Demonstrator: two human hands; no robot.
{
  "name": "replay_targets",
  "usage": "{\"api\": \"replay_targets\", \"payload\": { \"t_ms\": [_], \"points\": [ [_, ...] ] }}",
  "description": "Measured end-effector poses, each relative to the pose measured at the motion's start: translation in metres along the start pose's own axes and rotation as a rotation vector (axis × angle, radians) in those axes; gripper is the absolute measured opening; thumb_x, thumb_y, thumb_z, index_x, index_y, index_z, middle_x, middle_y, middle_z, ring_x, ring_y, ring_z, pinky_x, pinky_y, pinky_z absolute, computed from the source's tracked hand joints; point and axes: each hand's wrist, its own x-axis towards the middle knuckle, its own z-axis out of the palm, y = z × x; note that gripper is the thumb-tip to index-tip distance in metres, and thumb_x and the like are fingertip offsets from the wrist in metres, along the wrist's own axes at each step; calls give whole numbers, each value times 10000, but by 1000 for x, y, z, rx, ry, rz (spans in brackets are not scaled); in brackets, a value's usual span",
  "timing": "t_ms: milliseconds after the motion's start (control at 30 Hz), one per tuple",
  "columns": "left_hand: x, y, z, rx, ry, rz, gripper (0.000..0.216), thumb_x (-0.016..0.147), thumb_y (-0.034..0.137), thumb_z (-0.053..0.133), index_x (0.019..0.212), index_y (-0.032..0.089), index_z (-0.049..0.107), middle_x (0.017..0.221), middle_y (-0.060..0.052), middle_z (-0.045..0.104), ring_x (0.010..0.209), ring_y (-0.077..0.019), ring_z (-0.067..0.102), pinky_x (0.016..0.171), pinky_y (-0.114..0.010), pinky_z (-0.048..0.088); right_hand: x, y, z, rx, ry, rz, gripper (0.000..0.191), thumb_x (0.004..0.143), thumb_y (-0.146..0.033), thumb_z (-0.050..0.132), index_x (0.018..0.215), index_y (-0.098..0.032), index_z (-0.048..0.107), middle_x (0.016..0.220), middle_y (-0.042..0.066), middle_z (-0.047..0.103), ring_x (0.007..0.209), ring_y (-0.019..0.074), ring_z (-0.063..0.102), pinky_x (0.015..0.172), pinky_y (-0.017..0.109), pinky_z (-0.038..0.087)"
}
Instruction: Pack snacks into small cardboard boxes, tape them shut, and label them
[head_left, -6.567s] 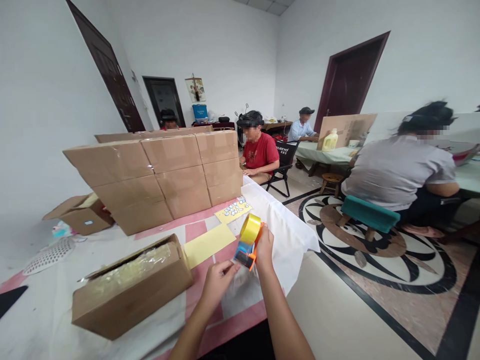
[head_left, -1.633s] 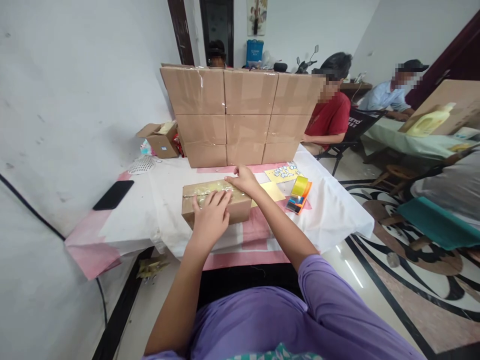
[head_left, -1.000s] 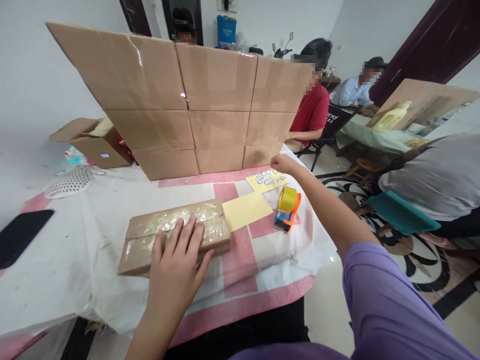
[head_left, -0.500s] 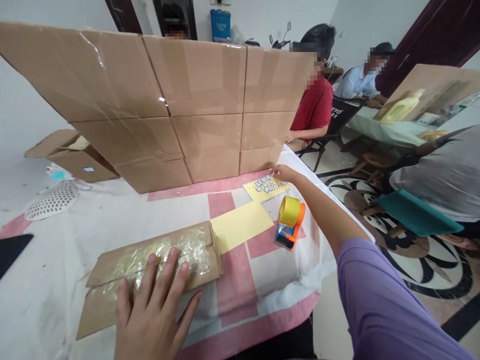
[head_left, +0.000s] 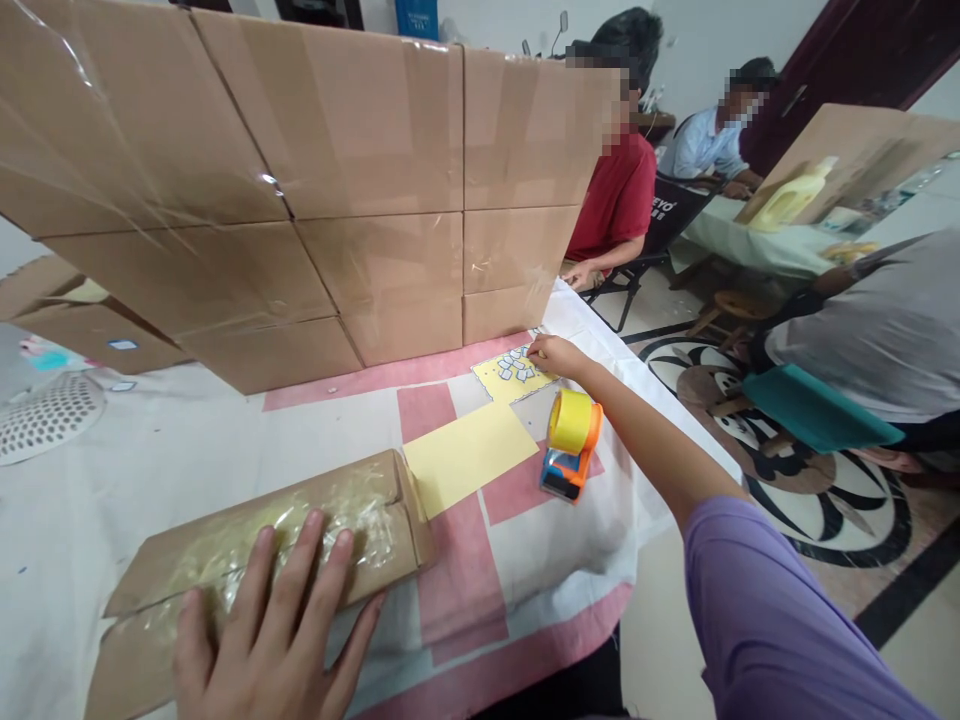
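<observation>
My left hand lies flat with fingers spread on a low cardboard box whose taped top shows crinkled clear film. My right hand is stretched far forward, fingertips pinched at the edge of a yellow sheet covered with small white stickers. Whether a sticker is between the fingers is too small to tell. A plain yellow sheet lies between the box and the sticker sheet. An orange and blue tape dispenser with a yellow roll stands just under my right forearm.
A wall of stacked sealed cartons stands across the back of the table. An open carton and a white perforated dish are at the left. Several people sit at the right, on chairs and a teal stool.
My head has leaned closer to the table. My right hand left the box, passed over the tape dispenser and reached the sticker sheet. My left hand has stayed flat on the box.
</observation>
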Motion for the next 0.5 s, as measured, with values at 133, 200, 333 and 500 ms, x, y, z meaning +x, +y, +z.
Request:
{"api": "replay_targets", "payload": {
  "t_ms": [133,200,333,500],
  "points": [
    [1,1,0,-10,15,-1,795,945,423,560,1663,347,229,1647,-85,407,1546,-395,333,1252,-717,177,-3,2,4,12,60,62,289,939,-152,530,1095,-137,774,1053,123,779,902,212,684,833,272,464],
    [2,1,0,-26,20,-20,790,941,413,567,1657,380,236,1645,-66,411,1545,-383,340,1258,-711,173,-5,3,5,29,80,82,333,930,-120,504,1152,-111,752,1029,129,786,847,206,684,809,276,472],
    [2,3,0,-37,14,-36,792,932,412,577,1651,394,247,1638,-60,423,1536,-384,355,1261,-711,168,-8,5,5,70,105,89,345,872,-73,534,1128,-111,762,987,124,794,814,211,688,803,288,496],
    [1,4,-1,-25,-6,-45,794,940,405,559,1660,367,227,1646,-74,404,1547,-378,337,1261,-708,170,-13,-1,-1,125,179,82,277,866,-89,544,971,-153,791,1028,114,784,885,214,706,891,314,526]
  ]
}}
